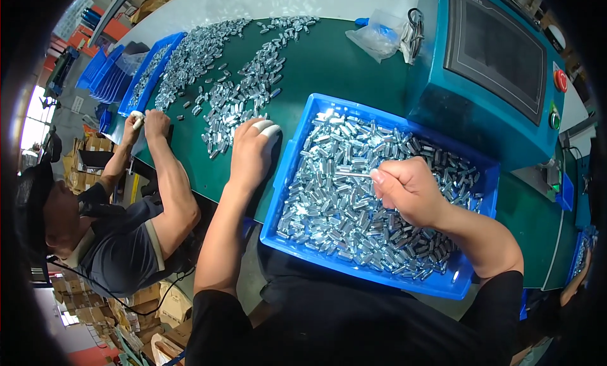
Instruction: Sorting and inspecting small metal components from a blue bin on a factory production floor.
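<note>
Centrally, low in the frame, the rectangular blue plastic tray [288,176] sits at the near edge of the green work surface [335,62], filled with small shiny metal cylindrical parts [354,214]. The right hand [408,189] hovers over the tray at centre right, fingers clenched around a thin metal pin [355,174] that points left across the parts. The left hand [253,152], just left of the tray's upper left corner, rests palm down on the green surface with white fingertip covers; it lies flat and grasps nothing. Beyond it, toward the upper centre, loose heaps of metal parts [243,94] spread over the surface. At the left edge, a co-worker's hands [147,121] work beside a second blue tray [148,75]. At the upper right stands a teal machine cabinet with a dark screen [493,50].
</note>
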{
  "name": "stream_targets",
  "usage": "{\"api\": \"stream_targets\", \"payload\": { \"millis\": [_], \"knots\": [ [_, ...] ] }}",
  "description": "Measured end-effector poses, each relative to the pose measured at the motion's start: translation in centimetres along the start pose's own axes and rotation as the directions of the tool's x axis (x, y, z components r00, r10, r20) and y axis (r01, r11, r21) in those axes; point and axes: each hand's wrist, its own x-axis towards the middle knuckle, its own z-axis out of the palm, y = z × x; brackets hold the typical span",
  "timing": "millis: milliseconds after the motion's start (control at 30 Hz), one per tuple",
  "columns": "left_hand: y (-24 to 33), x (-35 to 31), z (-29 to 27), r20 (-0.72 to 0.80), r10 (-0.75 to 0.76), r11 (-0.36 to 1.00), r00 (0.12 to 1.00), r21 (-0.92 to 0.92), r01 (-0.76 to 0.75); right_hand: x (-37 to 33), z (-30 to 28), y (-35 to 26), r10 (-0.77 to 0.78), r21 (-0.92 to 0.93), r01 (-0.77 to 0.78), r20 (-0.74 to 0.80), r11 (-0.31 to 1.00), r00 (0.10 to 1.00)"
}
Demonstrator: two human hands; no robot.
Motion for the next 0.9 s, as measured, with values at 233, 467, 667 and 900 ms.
{"api": "stream_targets", "payload": {
  "millis": [233,467,667,900],
  "knots": [
    [3.2,-2.4,-3.6,0.067,-0.596,0.567,0.8,-0.671,0.478,-0.2,-0.1,-0.1,-0.056,0.005,0.056,0.034,0.998,0.998],
    [13.3,-4.4,-6.1,0.37,-0.57,-0.145,0.734,-0.924,0.353,-0.5,0.2,-0.1,-0.144,0.026,0.142,0.11,0.99,0.983],
    [14.8,-4.7,-3.8,0.466,-0.524,-0.373,0.713,-0.878,0.3,-0.4,0.2,0.2,-0.173,-0.053,0.189,0.219,0.981,0.96],
    [14.3,-5.3,-3.5,0.492,-0.492,-0.362,0.718,-0.866,0.345,-0.2,0.1,0.3,-0.18,-0.098,0.207,0.233,0.973,0.956]
  ]
}}
